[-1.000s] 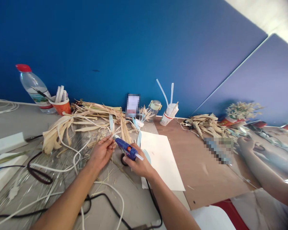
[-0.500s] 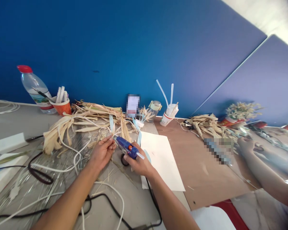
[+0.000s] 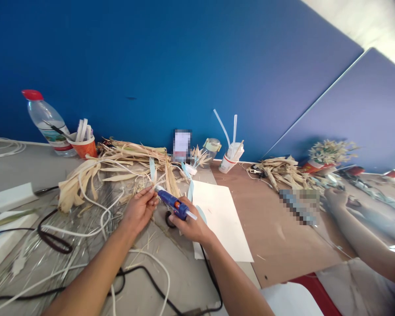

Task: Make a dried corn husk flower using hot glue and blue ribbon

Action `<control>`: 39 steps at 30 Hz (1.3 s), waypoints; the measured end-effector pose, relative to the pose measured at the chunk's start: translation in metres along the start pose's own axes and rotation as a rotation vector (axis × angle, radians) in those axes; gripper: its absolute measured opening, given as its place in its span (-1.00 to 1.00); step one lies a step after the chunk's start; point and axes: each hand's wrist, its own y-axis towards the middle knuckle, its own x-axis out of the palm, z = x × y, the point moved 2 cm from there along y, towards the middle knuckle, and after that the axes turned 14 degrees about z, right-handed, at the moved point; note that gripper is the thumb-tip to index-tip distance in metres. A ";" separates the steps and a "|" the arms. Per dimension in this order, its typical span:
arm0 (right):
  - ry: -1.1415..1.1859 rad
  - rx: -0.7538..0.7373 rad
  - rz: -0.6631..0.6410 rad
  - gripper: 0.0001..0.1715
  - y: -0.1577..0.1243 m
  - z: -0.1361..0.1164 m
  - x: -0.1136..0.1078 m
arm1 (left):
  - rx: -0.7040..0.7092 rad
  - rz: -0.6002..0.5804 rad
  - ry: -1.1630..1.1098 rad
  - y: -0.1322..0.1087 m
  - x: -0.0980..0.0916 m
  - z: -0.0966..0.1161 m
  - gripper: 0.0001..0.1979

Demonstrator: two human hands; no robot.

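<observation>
My right hand (image 3: 191,221) is wrapped around a blue hot glue gun (image 3: 173,202) with a clear glue stick jutting from its back end. The gun's nozzle points left, close against the fingertips of my left hand (image 3: 142,210). Those fingers are pinched together on a thin pale strip with a light blue tip (image 3: 152,166), which stands up just above them; its lower end is hidden. Dried corn husks (image 3: 134,153) lie in a pile behind both hands. A sheet of white paper (image 3: 222,224) is on the table right of the glue gun.
White cables (image 3: 85,233) and black cables (image 3: 148,274) loop across the table's front left. At the back stand a bottle (image 3: 49,125), an orange cup (image 3: 86,149), a glass jar (image 3: 212,150) and a paper cup (image 3: 228,163). Another person's arm (image 3: 358,232) rests at right.
Both hands and the glue gun hold almost the same pose. The whole view has shifted very slightly.
</observation>
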 end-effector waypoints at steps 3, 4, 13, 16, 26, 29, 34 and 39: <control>0.004 0.018 0.020 -0.87 0.000 0.001 0.000 | 0.000 0.010 0.003 -0.001 0.000 0.000 -0.88; 0.004 0.018 0.022 -0.87 0.000 0.001 0.000 | -0.003 0.010 0.005 -0.001 0.000 0.000 -0.87; 0.019 0.074 0.055 -0.88 -0.001 -0.002 -0.009 | -0.017 0.003 -0.018 0.002 -0.002 -0.001 -0.89; -0.016 0.108 0.157 -0.86 0.000 -0.001 -0.023 | -0.018 -0.008 -0.021 0.001 -0.002 -0.001 -0.87; -0.923 0.122 0.354 -0.80 -0.008 0.039 -0.086 | -0.038 -0.031 0.019 0.002 -0.002 -0.002 -0.81; -1.089 0.224 0.300 -0.73 -0.017 0.058 -0.092 | -0.030 -0.057 0.037 0.002 -0.003 -0.002 -0.81; -0.889 0.294 0.275 -0.46 -0.022 0.065 -0.107 | -0.016 -0.093 0.048 0.002 -0.002 -0.002 -0.79; -0.266 0.116 0.398 -0.58 -0.001 0.022 -0.070 | 0.053 -0.101 0.120 -0.005 0.003 -0.001 -0.78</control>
